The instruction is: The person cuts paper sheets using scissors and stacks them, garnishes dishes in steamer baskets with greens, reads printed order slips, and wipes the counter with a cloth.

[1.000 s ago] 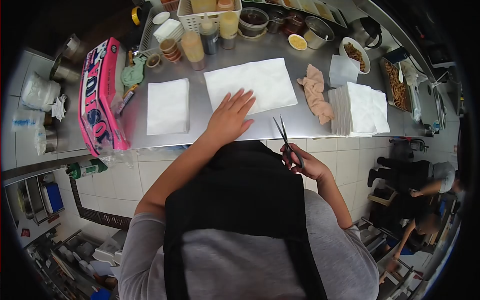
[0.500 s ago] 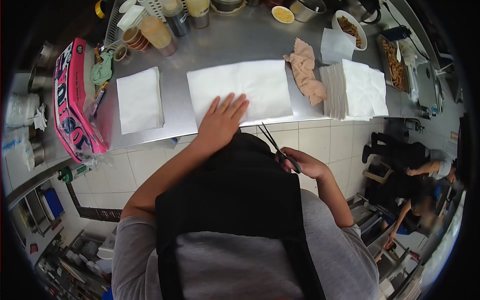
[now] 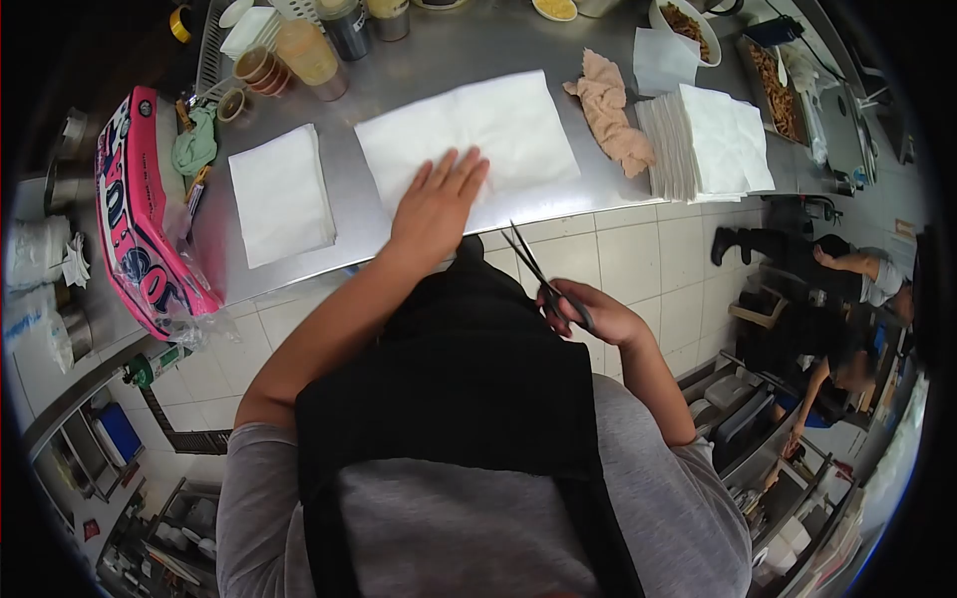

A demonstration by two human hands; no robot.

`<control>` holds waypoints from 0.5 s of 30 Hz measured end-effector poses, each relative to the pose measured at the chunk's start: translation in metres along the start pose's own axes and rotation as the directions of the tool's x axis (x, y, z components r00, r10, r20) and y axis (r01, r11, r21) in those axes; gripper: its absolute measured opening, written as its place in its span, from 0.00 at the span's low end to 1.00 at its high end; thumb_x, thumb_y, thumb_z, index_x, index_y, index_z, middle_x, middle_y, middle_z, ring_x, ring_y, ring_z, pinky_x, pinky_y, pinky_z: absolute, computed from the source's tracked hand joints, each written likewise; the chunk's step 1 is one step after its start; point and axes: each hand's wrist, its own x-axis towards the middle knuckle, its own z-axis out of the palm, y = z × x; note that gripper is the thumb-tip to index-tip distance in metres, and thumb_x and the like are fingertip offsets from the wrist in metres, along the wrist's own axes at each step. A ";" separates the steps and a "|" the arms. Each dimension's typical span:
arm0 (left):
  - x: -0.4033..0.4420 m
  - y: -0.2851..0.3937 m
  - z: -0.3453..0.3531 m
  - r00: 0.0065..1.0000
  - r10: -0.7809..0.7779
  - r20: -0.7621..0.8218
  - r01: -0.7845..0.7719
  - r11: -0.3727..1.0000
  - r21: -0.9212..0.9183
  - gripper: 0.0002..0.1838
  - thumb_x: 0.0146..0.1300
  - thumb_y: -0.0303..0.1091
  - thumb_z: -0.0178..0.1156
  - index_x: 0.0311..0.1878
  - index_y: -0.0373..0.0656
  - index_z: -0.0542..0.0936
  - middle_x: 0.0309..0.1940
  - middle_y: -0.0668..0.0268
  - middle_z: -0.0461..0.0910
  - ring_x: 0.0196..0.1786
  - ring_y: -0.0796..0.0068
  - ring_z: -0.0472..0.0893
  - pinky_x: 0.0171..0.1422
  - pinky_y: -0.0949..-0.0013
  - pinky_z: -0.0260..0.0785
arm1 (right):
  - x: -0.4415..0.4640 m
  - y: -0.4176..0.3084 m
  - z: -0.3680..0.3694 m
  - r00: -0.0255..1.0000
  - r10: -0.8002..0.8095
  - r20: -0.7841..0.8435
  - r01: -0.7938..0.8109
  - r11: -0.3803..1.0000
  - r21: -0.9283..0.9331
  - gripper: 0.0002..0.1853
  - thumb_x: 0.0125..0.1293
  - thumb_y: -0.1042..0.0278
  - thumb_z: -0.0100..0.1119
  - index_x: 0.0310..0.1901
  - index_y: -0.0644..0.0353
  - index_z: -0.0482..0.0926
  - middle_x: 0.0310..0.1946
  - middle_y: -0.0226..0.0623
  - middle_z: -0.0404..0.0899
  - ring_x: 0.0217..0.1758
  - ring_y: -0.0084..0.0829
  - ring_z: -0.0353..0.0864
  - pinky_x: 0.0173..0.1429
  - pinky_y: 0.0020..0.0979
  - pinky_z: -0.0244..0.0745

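Note:
My left hand point(image 3: 440, 203) lies flat, fingers stretched out, on the lower part of a white paper sheet point(image 3: 488, 120). The sheet rests at a slant on the steel table, its right end farther from me. My right hand point(image 3: 588, 310) holds black-handled scissors point(image 3: 535, 267) just off the table's front edge. The blades are slightly apart and point up toward the table, touching no paper. To the left of the sheet is a short stack of white paper point(image 3: 281, 195). A taller stack of white paper sheets point(image 3: 730, 143) stands to the right.
A crumpled tan cloth point(image 3: 610, 112) lies between the sheet and the tall stack. At left sits a pink plastic package point(image 3: 140, 214) beside a green cloth point(image 3: 194, 142). Sauce bottles point(image 3: 311, 60) and food bowls point(image 3: 684, 30) line the back. Other people point(image 3: 827, 349) are at far right.
The white sheet has slid away from the front edge and turned, its right end now farther back. My left hand moved forward with it. The scissors stay in my right hand. My view has tilted slightly.

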 end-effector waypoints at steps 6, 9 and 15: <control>0.008 -0.027 0.004 0.987 0.092 -0.132 -0.090 0.996 0.017 0.22 0.60 0.28 0.51 0.59 0.47 0.74 0.61 0.67 0.72 0.64 0.64 0.72 0.67 0.60 0.64 | 0.051 -0.005 0.018 0.984 -0.040 -0.173 0.055 0.995 0.083 0.26 0.68 0.42 0.51 0.47 0.61 0.71 0.24 0.28 0.70 0.25 0.18 0.67 0.31 0.21 0.62; 0.003 -0.032 0.005 0.977 0.108 -0.185 -0.117 0.992 -0.038 0.18 0.59 0.30 0.52 0.53 0.48 0.78 0.56 0.68 0.77 0.60 0.63 0.75 0.63 0.60 0.68 | 0.067 -0.013 0.028 0.965 -0.031 -0.259 0.062 0.992 0.113 0.24 0.65 0.42 0.56 0.43 0.60 0.71 0.22 0.26 0.68 0.23 0.17 0.66 0.29 0.19 0.60; 0.005 -0.036 0.012 0.941 0.144 -0.306 -0.153 0.988 -0.004 0.17 0.55 0.30 0.57 0.50 0.50 0.80 0.52 0.70 0.80 0.56 0.65 0.78 0.60 0.61 0.71 | 0.082 -0.028 0.030 0.954 -0.011 -0.300 0.048 0.992 0.114 0.29 0.62 0.42 0.60 0.48 0.64 0.72 0.20 0.25 0.68 0.21 0.17 0.65 0.27 0.19 0.60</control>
